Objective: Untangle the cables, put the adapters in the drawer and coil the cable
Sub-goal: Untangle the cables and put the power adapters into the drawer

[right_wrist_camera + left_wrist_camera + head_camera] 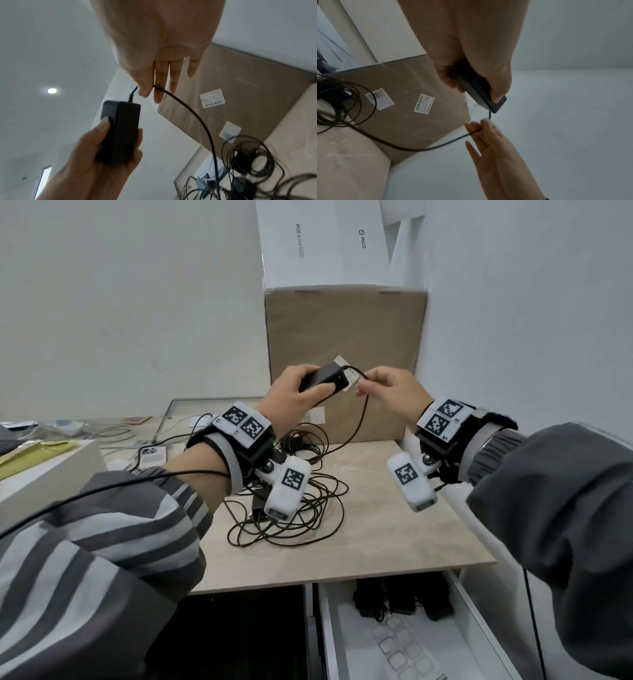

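Fingers of the left hand (pixel 297 392) clench the black adapter (pixel 322 380) above the desk (pixel 394 529), while the right hand (pixel 388 390), at its three o'clock, pinches the cable (pixel 360 419), likely tracing it from the tangle (pixel 291 508) toward six o'clock.

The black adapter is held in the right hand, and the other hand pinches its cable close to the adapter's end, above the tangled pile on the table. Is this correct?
Not quite: the hands are swapped. The head view shows the left hand gripping the black adapter, while the right hand pinches its cable close to the adapter's end. The rest holds: both are raised above the tangled pile on the table.
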